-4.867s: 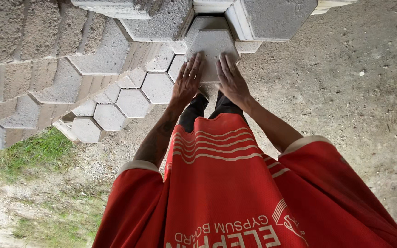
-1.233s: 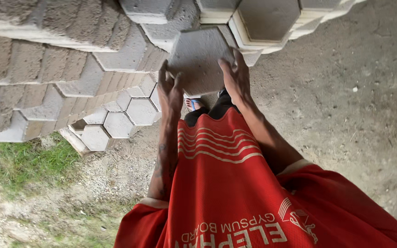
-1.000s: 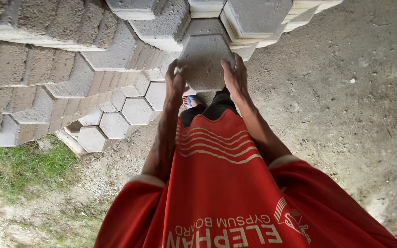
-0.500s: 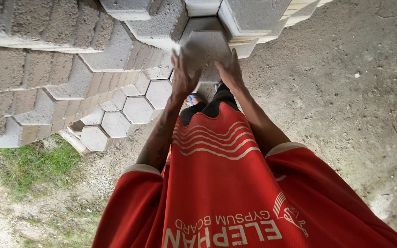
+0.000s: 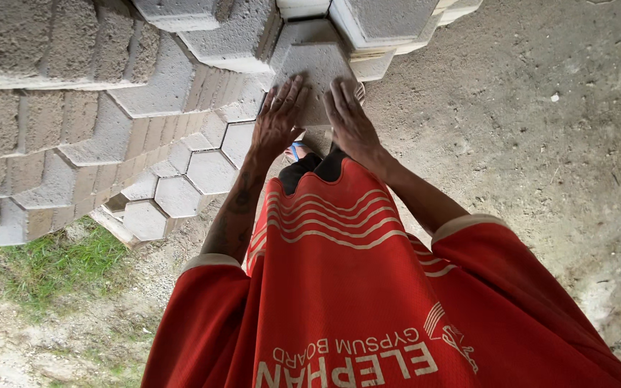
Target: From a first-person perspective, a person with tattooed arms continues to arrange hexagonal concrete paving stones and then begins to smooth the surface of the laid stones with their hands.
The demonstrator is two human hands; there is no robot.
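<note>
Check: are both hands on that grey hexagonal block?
Touching. The head view shows the left hand and right hand lying flat on the grey hexagonal block.

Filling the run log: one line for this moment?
left hand flat on hexagonal paver | right hand flat on it | stacked pavers left

Stacked hexagonal pavers (image 5: 181, 194) — grass patch (image 5: 52, 262) — dirt ground (image 5: 540, 144)

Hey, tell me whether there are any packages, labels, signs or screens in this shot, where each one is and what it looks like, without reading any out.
No packages, signs or screens.
Printed lettering: bottom centre, on the red shirt; pale cream block letters in two curved rows, upside down in this view.
Printed emblem: beside the lettering, to its right in the picture; small, cream outline.
</note>
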